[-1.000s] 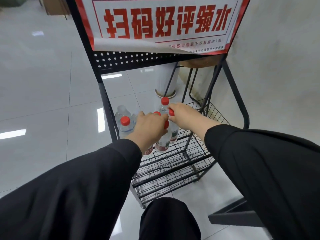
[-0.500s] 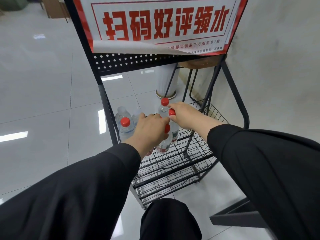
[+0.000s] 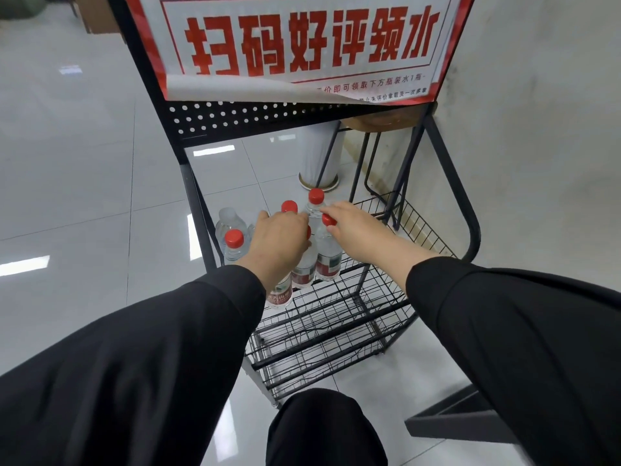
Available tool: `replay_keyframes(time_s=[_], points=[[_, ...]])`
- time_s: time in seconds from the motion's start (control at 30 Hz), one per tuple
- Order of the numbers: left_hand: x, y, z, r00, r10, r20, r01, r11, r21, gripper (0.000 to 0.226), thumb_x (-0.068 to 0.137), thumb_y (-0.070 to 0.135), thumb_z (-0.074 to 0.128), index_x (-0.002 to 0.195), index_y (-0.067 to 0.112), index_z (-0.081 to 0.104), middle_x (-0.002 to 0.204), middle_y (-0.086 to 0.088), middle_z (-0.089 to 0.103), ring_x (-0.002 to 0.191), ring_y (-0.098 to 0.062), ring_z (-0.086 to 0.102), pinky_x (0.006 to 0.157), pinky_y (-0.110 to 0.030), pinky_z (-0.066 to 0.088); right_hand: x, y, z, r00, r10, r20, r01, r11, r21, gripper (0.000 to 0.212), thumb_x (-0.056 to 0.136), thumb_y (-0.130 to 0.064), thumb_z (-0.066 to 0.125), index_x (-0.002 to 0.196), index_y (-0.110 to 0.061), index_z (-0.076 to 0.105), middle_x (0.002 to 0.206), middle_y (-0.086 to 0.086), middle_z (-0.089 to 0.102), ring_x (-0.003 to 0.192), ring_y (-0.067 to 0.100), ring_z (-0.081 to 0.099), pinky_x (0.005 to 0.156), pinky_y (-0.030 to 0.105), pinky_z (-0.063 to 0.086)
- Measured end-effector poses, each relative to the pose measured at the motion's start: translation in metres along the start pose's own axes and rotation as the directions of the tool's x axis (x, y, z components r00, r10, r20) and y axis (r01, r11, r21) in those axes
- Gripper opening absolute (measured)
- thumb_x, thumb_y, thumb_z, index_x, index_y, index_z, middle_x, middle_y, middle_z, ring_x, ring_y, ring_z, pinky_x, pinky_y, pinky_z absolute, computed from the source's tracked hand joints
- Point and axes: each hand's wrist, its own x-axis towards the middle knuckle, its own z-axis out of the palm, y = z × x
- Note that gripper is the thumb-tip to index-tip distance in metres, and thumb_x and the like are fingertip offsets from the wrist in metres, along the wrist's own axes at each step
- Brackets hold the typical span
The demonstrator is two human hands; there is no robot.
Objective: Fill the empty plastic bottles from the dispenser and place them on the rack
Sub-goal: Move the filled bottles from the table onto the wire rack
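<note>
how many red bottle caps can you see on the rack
5. One far left, one just behind the left hand, one at the back, one at the right hand's fingertips, one sliver beside the left hand. More may be hidden.

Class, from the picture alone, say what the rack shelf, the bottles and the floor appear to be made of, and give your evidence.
Rack shelf: apparently metal wire with a matte black coating, seen in its thin rigid grid of rods.
Bottles: clear plastic, see-through walls with printed labels; the red caps look like opaque plastic.
Floor: probably glazed tile, glossy, mirroring ceiling lights, with thin joint lines.
</note>
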Motion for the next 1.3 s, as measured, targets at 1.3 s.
replay_keyframes(time_s=[1.3], points=[[-0.011,0.014,-0.102,0.966,0.086,-0.244,-0.118,0.985,-0.122,0.036,0.104,0.035,0.051,0.134,0.015,0.058,0.121,-0.008,0.064,0.104,-0.029,0.062,0.088,-0.044,0.053,-0.079,-0.018,-0.067,0.977,0.202,-0.072,-0.197,0.977,0.082,0.057,0.110,-0.031,0.041,0.162,-0.020,0.023,0.169,0.000,0.022,0.155,0.018,0.022,0.122,0.031,0.018]])
